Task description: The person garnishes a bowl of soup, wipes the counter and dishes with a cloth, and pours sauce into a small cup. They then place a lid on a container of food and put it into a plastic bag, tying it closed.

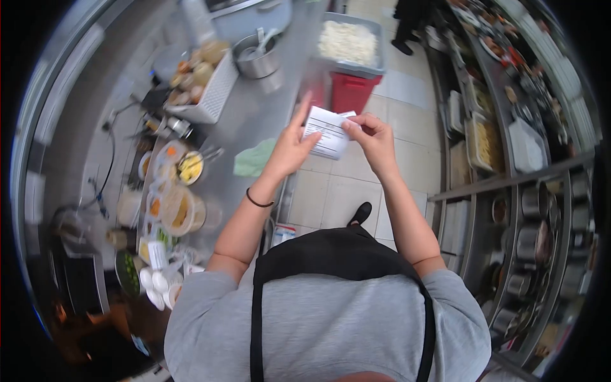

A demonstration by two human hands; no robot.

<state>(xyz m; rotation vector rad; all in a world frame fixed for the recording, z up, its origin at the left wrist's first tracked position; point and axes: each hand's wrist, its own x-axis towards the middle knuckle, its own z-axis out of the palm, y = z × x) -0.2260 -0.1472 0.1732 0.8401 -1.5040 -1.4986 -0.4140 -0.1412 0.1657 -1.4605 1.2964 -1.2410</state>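
Note:
A white paper slip [327, 141] with printed lines is held up in front of me, above the tiled floor beside the counter. My left hand [294, 145] grips its left side, thumb on the printed face and the index finger stretched upward. At the upper right corner my right hand [373, 136] pinches the paper between thumb and fingers. Part of a second layer of paper shows behind the top edge. A pale green cloth [253, 158] lies on the metal counter [245, 121], left of my left forearm.
Behind the paper, a grey tub of white food [347, 42] sits on a red bin [352, 93]. The counter holds a white basket [215, 89], a metal pot [256, 58] and several food containers [182, 210]. Metal shelving [509, 180] runs along the right. A person's dark-clothed legs [408, 25] are at the top.

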